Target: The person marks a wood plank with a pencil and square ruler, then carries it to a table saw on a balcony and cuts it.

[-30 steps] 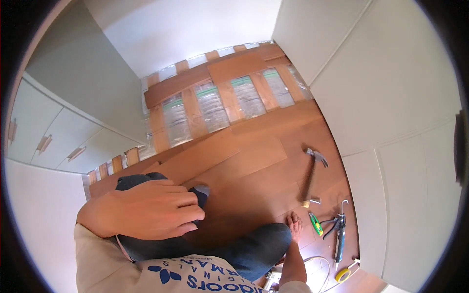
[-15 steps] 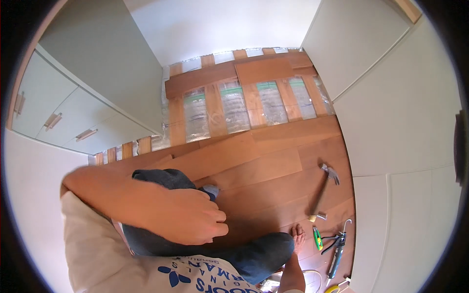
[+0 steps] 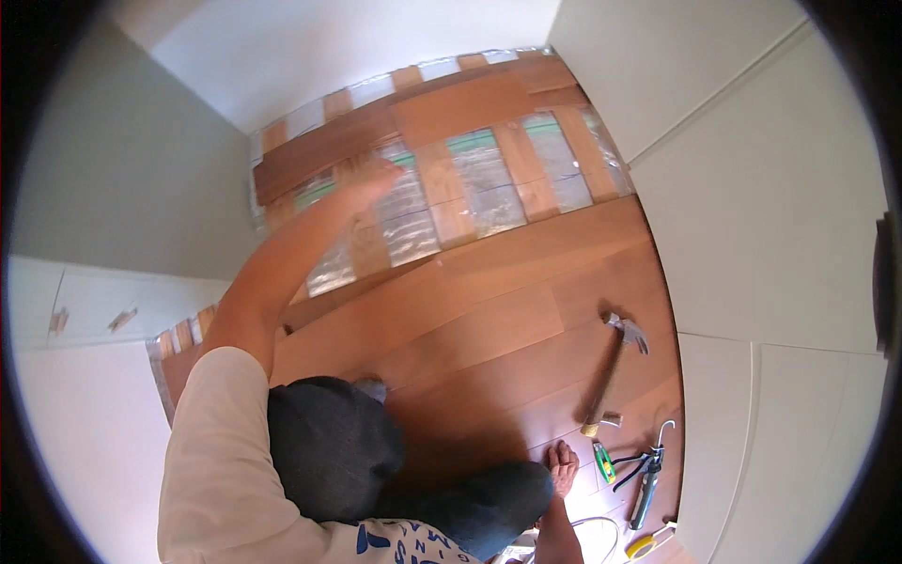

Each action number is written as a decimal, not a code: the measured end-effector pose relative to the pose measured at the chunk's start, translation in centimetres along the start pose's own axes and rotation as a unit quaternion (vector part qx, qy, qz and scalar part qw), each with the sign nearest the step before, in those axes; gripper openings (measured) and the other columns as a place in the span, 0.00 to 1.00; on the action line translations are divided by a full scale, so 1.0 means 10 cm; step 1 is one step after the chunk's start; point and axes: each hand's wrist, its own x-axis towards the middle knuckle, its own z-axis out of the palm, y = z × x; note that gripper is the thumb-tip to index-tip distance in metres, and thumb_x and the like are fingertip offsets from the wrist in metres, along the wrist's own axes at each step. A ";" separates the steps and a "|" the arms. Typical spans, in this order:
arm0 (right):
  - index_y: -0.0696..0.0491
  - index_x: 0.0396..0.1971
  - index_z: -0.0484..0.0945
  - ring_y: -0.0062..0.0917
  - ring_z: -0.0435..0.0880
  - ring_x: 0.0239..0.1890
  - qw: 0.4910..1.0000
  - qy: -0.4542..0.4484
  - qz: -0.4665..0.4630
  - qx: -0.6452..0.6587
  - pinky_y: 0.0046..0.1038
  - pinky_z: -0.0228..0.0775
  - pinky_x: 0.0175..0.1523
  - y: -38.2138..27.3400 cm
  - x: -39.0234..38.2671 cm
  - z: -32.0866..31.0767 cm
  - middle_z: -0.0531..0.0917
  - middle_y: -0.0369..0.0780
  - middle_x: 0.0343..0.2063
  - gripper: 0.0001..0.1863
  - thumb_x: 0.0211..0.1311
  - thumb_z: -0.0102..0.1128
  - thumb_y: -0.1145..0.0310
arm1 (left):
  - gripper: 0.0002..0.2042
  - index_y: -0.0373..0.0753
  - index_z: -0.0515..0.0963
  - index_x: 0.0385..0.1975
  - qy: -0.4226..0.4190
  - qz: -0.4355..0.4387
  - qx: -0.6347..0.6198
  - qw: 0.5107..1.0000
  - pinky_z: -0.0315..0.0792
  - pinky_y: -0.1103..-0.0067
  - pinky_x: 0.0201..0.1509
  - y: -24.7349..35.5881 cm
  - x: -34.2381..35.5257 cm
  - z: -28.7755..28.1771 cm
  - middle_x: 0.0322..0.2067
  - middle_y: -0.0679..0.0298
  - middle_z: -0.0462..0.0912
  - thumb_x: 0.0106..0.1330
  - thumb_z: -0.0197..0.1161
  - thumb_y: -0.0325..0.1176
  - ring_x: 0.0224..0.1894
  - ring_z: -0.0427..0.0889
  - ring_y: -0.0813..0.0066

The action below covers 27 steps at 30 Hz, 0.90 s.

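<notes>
Above the joists [image 3: 445, 193], I have the left hand [image 3: 376, 177], its opening and hold too blurred to tell, near the plank [image 3: 324, 150] across them, best braced by the right [image 3: 564, 467], spread empty on the floor [image 3: 536, 371].

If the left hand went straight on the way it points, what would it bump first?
Probably the lighter board ahead, lying across the strips. Depth is unclear here, so the left hand might pass above it.
</notes>
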 end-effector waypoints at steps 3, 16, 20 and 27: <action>0.45 0.60 0.75 0.40 0.74 0.64 1.000 -0.011 0.008 -0.013 0.52 0.67 0.67 0.02 0.00 0.01 0.74 0.42 0.66 0.22 0.66 0.58 0.65 | 0.22 0.40 0.82 0.49 -0.038 -0.096 -0.094 0.990 0.74 0.73 0.51 0.01 0.52 0.04 0.41 0.65 0.81 0.68 0.66 0.53 0.43 0.77 0.75; 0.43 0.58 0.71 0.40 0.74 0.59 0.999 -0.019 -0.003 -0.040 0.53 0.66 0.62 0.07 -0.18 0.15 0.73 0.42 0.61 0.25 0.59 0.65 0.67 | 0.21 0.38 0.75 0.56 0.022 -0.189 -0.551 0.813 0.79 0.72 0.54 0.81 1.04 0.00 0.49 0.64 0.78 0.72 0.67 0.45 0.52 0.77 0.68; 0.43 0.58 0.69 0.42 0.73 0.58 0.999 -0.013 -0.013 -0.048 0.54 0.66 0.61 0.12 -0.19 0.19 0.73 0.44 0.61 0.26 0.59 0.65 0.67 | 0.19 0.41 0.75 0.55 0.087 -0.186 -0.535 0.820 0.80 0.74 0.52 0.53 1.26 -0.57 0.51 0.63 0.78 0.70 0.70 0.42 0.52 0.80 0.64; 0.43 0.58 0.68 0.42 0.72 0.59 0.998 -0.049 0.001 -0.044 0.56 0.65 0.61 0.12 -0.18 0.14 0.70 0.44 0.62 0.27 0.58 0.65 0.67 | 0.16 0.38 0.76 0.52 0.187 -0.184 -0.529 0.807 0.80 0.72 0.53 -0.36 1.37 -1.18 0.53 0.62 0.80 0.73 0.67 0.40 0.51 0.81 0.65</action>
